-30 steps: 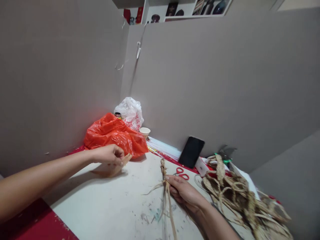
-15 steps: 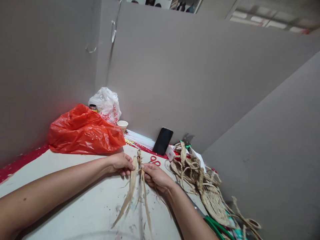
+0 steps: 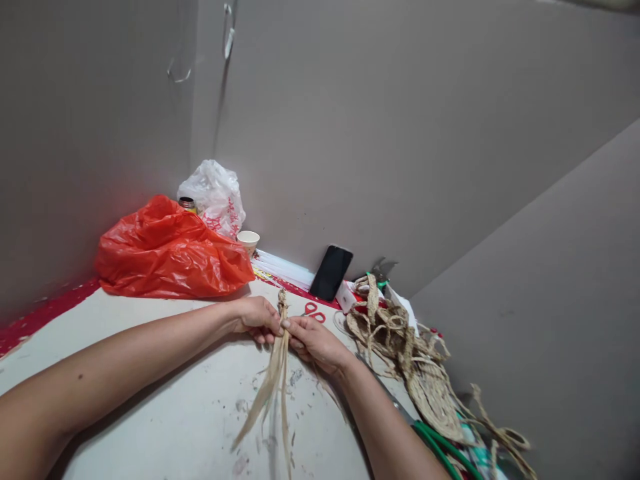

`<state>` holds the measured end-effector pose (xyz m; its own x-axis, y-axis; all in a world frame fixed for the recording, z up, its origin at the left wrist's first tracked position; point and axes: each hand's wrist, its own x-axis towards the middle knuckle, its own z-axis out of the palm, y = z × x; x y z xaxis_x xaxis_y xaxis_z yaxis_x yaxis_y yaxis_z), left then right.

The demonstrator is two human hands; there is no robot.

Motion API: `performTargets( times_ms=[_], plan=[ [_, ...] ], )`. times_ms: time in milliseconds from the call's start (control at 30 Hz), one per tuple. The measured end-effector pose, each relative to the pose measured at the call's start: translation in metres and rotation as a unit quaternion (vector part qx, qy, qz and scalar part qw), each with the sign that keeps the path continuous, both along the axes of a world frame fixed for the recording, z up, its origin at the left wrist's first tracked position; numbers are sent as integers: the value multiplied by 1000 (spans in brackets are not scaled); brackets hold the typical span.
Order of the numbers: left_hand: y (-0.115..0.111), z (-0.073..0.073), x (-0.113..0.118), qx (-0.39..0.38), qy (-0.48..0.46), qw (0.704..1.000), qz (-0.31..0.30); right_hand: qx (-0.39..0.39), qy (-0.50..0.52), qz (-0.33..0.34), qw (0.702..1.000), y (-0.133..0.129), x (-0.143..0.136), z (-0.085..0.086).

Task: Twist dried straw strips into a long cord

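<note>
Fingers of my left hand [image 3: 256, 316] and right hand [image 3: 318, 343] are pinched closed on the fibre strips [image 3: 271, 379], near the far edge of the counter [image 3: 190, 413]. I judge the strips light, limp and prone to splitting; grip close below the knobbly end [image 3: 283, 303].

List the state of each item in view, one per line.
Left hand: pinching strips
Right hand: pinching strips
Pale strips: bunched at top, lower ends loose, spread
Red-handled scissors: lying down; blades unclear
Phone: propped tilted, screen dark
Cup: upright, uncovered
Orange-red bag: crumpled
White bag: crumpled
Jar: upright, partly hidden
Braided cord: heaped, tangled
</note>
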<state>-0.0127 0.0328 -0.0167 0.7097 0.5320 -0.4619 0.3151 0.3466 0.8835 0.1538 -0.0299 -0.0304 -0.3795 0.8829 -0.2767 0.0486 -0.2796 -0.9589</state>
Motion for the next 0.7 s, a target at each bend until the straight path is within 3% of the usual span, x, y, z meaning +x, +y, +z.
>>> performTargets(
  times_ms=[167,367,533,700],
  plan=[
    [-1,4,2,-23,-20,1000,1,4,-8,-29,1000,0,0,0],
    [-10,5,6,-30,-24,996,76,7,17,-34,999,1,0,-3],
    [-12,4,2,-19,-70,983,171,8,-4,-58,998,1,-1,-5],
    [-3,14,-18,2,-159,944,288,7,-15,-63,998,1,-2,-4]
  ],
)
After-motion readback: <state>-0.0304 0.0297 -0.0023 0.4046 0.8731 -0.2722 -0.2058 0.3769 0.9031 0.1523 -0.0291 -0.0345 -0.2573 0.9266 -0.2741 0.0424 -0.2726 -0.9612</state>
